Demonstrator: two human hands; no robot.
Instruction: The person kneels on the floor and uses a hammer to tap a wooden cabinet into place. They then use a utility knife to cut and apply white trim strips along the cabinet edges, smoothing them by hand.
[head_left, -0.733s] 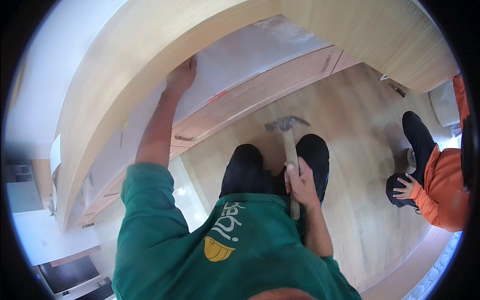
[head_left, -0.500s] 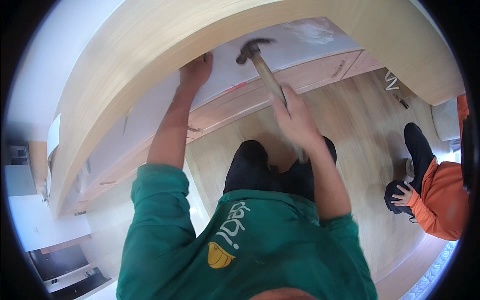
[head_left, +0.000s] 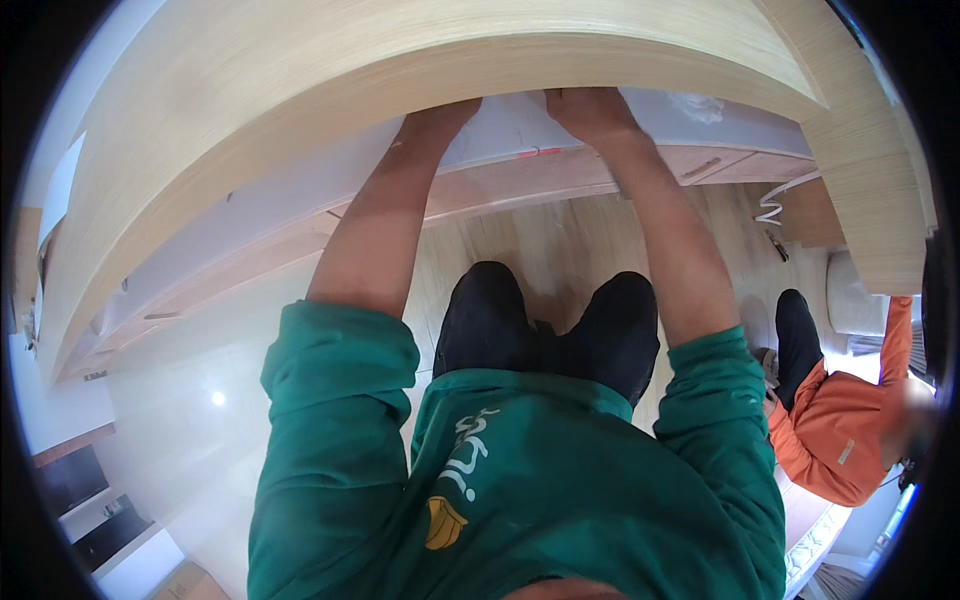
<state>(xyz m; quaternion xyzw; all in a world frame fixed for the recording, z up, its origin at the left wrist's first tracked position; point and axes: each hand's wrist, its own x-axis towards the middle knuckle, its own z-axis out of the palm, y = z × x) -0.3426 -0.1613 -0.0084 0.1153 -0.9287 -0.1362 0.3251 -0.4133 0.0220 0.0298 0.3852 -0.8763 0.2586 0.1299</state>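
Both arms reach forward beneath a pale wooden board [head_left: 420, 85] that curves across the top. My left hand [head_left: 443, 120] is over the whitish surface [head_left: 510, 130] below that board, and its fingers are hidden behind the board's edge. To its right, my right hand [head_left: 592, 115] reaches over the same surface, with its fingertips also out of sight. No hammer shows in this frame, so what either hand holds cannot be told. A thin red strip [head_left: 540, 153] lies along the front edge of the surface, between and slightly below the hands.
Crumpled clear plastic [head_left: 697, 107] lies farther right on the surface, above pinkish drawer fronts [head_left: 715, 165]. A white zigzag strip [head_left: 770, 207] and a small dark tool [head_left: 776, 246] are near the right side. A person in orange [head_left: 830, 435] sits at the right.
The hammer that my right hand held up is no longer visible. My right hand has moved forward under the board. The view has shifted, and the person in orange has raised an arm.
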